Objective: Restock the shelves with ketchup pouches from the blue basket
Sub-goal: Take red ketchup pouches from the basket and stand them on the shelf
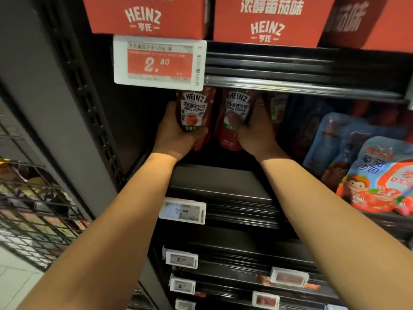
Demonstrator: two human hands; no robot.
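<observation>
Two red Heinz ketchup pouches stand upright side by side inside the dark shelf bay. My left hand (178, 133) grips the left pouch (194, 110) from its left side, thumb across the lower front. My right hand (252, 130) grips the right pouch (234, 106) from its right side, fingers curled over its front. A third red pouch (277, 108) stands behind, just right of my right hand. The blue basket is out of view.
Red Heinz cartons (268, 19) sit on the shelf above, with a 2.80 price tag (159, 62) on its rail. Blue and red children's ketchup pouches (377, 175) fill the right of the shelf. Price tags (182, 212) line the lower rails. A wire rack (33, 198) stands at left.
</observation>
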